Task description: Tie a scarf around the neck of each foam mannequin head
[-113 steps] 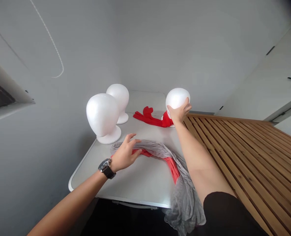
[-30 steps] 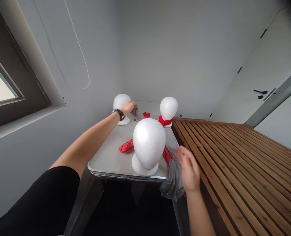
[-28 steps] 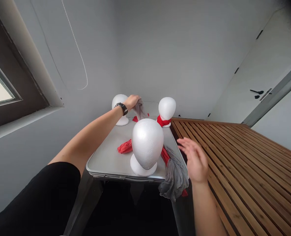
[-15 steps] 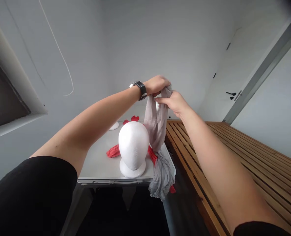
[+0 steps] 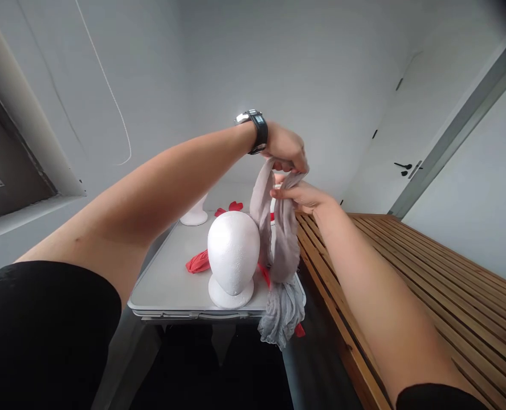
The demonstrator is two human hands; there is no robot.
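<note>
The mauve-grey scarf (image 5: 286, 253) had swung rightward — a crinkled loop under the left hand (image 5: 286, 146) clenching it, right hand (image 5: 306, 197) pinching.

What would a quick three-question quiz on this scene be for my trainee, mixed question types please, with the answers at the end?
1. True or false: the watch is worn on the person's right arm.

2. Multiple choice: what do the left hand and the right hand both hold?
A) the hanging cord
B) a gray cloth
C) the door handle

3. Fill in the blank: the frontmost white mannequin head stands upright on the ____.

Key:
1. False
2. B
3. table
</note>
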